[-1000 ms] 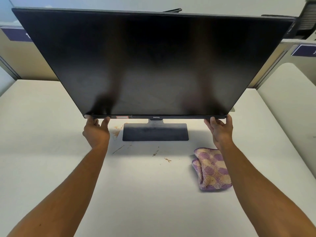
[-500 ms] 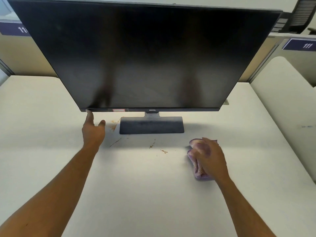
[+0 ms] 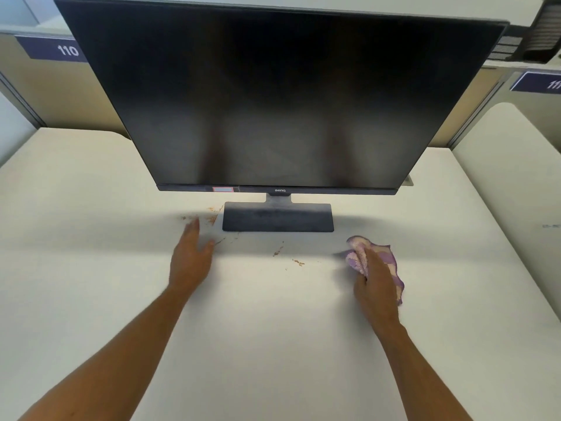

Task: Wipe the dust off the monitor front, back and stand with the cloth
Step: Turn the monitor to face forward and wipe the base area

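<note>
A large black monitor (image 3: 279, 95) stands on the white desk (image 3: 273, 329), screen dark and facing me, on a flat dark rectangular stand base (image 3: 277, 216). A purple and cream checked cloth (image 3: 385, 259) lies right of the base. My right hand (image 3: 375, 284) is closed over the cloth, gripping it against the desk. To the left of the base, my left hand (image 3: 189, 259) hovers flat above the desk with fingers apart, holding nothing and touching nothing.
Brown stains (image 3: 277, 252) mark the desk in front of the base. Beige partition walls with labels 110 (image 3: 66, 50) and 111 (image 3: 543, 83) stand behind. A neighbouring white desk (image 3: 516, 165) adjoins on the right, and a dark chair back (image 3: 543, 28) shows at top right.
Both hands let go of the monitor's bottom edge. My right hand dropped onto the cloth and gathered it. My left hand came down and back from the lower left corner.
</note>
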{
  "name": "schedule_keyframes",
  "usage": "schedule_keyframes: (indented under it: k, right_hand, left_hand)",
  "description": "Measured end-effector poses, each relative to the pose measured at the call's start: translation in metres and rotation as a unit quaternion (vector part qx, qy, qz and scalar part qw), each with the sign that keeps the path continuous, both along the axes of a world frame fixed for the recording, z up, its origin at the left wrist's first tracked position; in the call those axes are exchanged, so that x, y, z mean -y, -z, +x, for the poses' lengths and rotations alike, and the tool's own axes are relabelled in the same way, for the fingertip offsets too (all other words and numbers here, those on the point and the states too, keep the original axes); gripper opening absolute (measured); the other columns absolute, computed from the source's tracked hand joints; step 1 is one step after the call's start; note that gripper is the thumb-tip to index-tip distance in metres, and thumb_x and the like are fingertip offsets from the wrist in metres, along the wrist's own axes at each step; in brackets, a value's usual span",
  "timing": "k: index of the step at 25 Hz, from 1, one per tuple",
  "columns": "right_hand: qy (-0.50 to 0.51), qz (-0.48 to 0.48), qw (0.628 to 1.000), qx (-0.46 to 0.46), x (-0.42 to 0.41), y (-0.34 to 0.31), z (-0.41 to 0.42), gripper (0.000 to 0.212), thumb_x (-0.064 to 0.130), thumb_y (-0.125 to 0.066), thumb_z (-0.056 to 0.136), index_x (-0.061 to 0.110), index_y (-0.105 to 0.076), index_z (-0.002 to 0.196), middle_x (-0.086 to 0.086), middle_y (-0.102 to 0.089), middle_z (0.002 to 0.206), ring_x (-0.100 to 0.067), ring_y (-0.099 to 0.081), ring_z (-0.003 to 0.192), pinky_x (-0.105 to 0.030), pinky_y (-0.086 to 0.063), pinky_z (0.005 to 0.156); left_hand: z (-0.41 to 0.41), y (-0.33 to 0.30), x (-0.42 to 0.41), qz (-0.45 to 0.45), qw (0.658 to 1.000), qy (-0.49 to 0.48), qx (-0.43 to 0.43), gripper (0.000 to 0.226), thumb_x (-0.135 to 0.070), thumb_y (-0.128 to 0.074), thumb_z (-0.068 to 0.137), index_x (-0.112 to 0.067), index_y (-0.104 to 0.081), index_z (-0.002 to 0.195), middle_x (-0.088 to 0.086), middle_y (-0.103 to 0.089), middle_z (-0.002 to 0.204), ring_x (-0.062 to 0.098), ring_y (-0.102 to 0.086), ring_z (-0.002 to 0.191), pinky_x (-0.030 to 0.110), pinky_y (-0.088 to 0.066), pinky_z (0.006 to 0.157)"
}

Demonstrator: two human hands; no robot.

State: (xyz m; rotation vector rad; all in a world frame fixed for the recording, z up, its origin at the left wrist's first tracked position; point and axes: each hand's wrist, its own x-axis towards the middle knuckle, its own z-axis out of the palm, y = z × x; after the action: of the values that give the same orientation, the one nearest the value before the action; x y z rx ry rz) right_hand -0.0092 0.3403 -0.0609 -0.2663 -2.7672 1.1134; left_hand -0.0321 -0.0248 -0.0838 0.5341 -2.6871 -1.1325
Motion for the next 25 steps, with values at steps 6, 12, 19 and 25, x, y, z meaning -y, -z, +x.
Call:
schedule_keyframes:
  k: [6,12,19,25]
  right_hand:
    - [-0.047,0.041,0.996,-0.07,0.033,-0.029,-0.045,0.047,-0.002,-0.052,0.091,0.014,-0.051,0.135,-0.008,-0.056,0.131,-0.026,-0.052,0.12,-0.037,-0.043,0.102]
    - [-0.087,0.203,0.975,0.024,0.095,-0.026,-0.11,0.057,0.005,-0.058,0.077,0.027,-0.052,0.129,0.006,-0.062,0.122,-0.025,-0.053,0.113,-0.033,-0.045,0.078]
    - [-0.153,0.154,0.971,0.095,0.164,0.004,-0.125,0.049,0.007,-0.052,0.088,0.019,-0.044,0.136,-0.009,-0.054,0.134,-0.03,-0.046,0.123,-0.047,-0.037,0.106]
    - [-0.248,0.163,0.951,0.089,0.238,-0.009,-0.122,0.034,0.01,-0.049,0.091,0.015,-0.05,0.125,-0.013,-0.062,0.11,-0.024,-0.053,0.085,-0.033,-0.041,0.068]
  left_hand:
    - [0.038,0.036,-0.006,-0.185,0.974,0.132,0.018,0.055,-0.042,-0.046,0.099,-0.012,-0.042,0.145,0.003,-0.036,0.154,0.019,-0.022,0.147,0.031,-0.013,0.118]
    - [0.042,0.04,-0.004,-0.207,0.967,0.15,0.024,0.064,-0.055,-0.03,0.098,-0.013,-0.042,0.146,0.001,-0.038,0.154,0.016,-0.023,0.146,0.027,-0.01,0.119]
    - [0.041,0.037,-0.006,-0.202,0.967,0.154,0.021,0.072,-0.059,-0.028,0.095,-0.011,-0.041,0.146,0.001,-0.036,0.155,0.013,-0.02,0.147,0.026,-0.007,0.119]
    - [0.04,0.034,-0.007,-0.204,0.965,0.164,0.023,0.074,-0.061,-0.026,0.094,-0.01,-0.044,0.145,0.003,-0.039,0.153,0.015,-0.022,0.147,0.027,-0.01,0.119]
